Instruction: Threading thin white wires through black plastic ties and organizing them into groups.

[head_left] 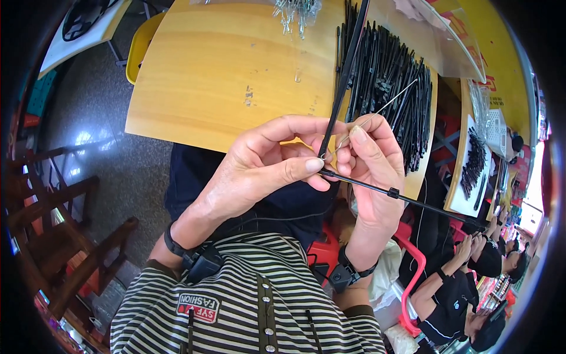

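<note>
My left hand [256,162] pinches a black jointed rod between thumb and fingers, close to where its two arms meet. One arm of the black rod [346,76] slants up past the table's top edge; the other runs right and slightly down across my right palm, with a small black clip [393,192] on it. Between thumb and forefinger, my right hand [377,162] grips a thin metal wire [394,99]. The wire's bent lower end lies at the rod's joint, partly hidden by fingers, and its long end points up right.
A large pile of black rods [392,88] covers the right of the wooden table [206,71]. Bent metal wires [298,15] lie at the far edge. To the right, a white board [466,200] holds black parts, and several people sit beyond a red chair [418,265].
</note>
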Demonstrator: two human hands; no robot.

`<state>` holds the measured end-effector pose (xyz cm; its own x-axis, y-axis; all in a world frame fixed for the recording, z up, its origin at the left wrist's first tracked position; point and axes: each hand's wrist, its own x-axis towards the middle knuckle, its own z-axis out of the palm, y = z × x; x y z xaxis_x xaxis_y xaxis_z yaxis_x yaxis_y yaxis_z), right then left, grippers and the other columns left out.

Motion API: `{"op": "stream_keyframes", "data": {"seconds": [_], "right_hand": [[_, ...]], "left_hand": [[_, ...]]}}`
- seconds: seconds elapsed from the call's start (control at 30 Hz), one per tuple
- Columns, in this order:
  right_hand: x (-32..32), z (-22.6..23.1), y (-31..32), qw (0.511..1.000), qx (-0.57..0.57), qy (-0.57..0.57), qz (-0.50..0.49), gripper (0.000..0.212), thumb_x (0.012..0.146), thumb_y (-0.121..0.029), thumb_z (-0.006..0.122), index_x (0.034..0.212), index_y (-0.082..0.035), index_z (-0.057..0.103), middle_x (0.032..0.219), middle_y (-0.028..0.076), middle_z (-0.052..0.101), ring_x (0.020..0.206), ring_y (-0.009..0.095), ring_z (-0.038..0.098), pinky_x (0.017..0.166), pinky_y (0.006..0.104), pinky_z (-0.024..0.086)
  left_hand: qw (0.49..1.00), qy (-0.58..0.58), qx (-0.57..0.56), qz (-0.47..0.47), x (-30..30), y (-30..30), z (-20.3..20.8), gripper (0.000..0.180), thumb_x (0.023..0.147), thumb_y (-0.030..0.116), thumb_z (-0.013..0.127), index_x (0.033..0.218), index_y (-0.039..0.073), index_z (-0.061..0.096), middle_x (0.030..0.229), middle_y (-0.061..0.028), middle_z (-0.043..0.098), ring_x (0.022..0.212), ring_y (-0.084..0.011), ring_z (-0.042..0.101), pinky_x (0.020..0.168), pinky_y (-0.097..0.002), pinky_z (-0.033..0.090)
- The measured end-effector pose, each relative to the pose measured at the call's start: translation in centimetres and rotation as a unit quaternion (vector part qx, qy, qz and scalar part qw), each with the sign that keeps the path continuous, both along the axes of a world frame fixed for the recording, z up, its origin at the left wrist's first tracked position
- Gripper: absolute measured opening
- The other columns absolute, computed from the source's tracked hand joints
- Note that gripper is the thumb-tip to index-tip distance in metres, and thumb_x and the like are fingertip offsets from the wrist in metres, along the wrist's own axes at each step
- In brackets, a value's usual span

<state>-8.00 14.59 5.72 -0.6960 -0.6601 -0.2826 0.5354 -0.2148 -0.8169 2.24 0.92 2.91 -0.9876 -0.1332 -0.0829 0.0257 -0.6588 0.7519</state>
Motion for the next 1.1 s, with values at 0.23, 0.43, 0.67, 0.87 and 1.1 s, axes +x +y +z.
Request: {"op": "stream_keyframes", "data": {"seconds": [0.23, 0.43, 0.67, 0.87, 1.1], "right_hand": [[-0.3, -0.6, 0.1, 1.0, -0.016, -0.014, 0.015, 0.012, 0.086, -0.011, 0.057, 0.088, -0.001, 0.05, 0.081, 0.01, 0.06, 0.067, 0.011, 0.057, 0.054, 0.0206, 0.047], [-0.2, -0.2, 0.0, 1.0, -0.001, 0.002, 0.011, 0.013, 0.086, -0.012, 0.057, 0.087, -0.002, 0.05, 0.082, 0.01, 0.06, 0.066, 0.009, 0.057, 0.051, 0.0198, 0.046], [0.6, 1.3, -0.5, 0.981, 0.089, 0.169, -0.012, 0.011, 0.085, -0.009, 0.058, 0.087, -0.002, 0.05, 0.083, 0.007, 0.058, 0.064, 0.007, 0.053, 0.048, 0.016, 0.041], [0.5, 1.4, -0.1, 0.971, 0.108, 0.213, 0.014, 0.009, 0.085, -0.007, 0.058, 0.09, -0.002, 0.053, 0.084, 0.003, 0.056, 0.062, 0.003, 0.049, 0.046, 0.0141, 0.037], [0.1, -0.3, 0.6, 0.97, 0.165, 0.143, 0.108, 0.038, 0.081, -0.007, 0.061, 0.117, -0.003, 0.048, 0.094, 0.003, 0.055, 0.064, 0.002, 0.048, 0.047, 0.0128, 0.036]], "left_hand": [[1.0, 0.026, -0.002, -0.007, 0.0, 0.0, -0.4, 0.034, 0.086, -0.001, 0.052, 0.119, -0.002, 0.045, 0.121, -0.0161, 0.049, 0.1, -0.0217, 0.057, 0.074, -0.0298, 0.055], [1.0, 0.023, 0.002, -0.02, 0.0, -0.2, -0.3, 0.031, 0.085, 0.001, 0.054, 0.115, -0.001, 0.047, 0.113, -0.0148, 0.053, 0.091, -0.0189, 0.059, 0.071, -0.0279, 0.055], [0.998, -0.035, 0.052, 0.014, 0.0, 0.0, -0.3, 0.017, 0.086, 0.005, 0.055, 0.101, 0.002, 0.049, 0.092, -0.0092, 0.056, 0.081, -0.0199, 0.062, 0.06, -0.0263, 0.055], [0.997, -0.069, 0.039, -0.015, -0.1, -0.4, -0.4, 0.013, 0.084, 0.009, 0.058, 0.092, 0.0, 0.053, 0.084, -0.0089, 0.057, 0.074, -0.0192, 0.063, 0.052, -0.024, 0.053], [0.991, -0.087, 0.103, 0.02, 0.0, -1.5, -0.6, 0.014, 0.087, 0.012, 0.057, 0.093, 0.0, 0.055, 0.082, -0.0065, 0.059, 0.075, -0.0139, 0.061, 0.059, -0.0238, 0.053]]}}
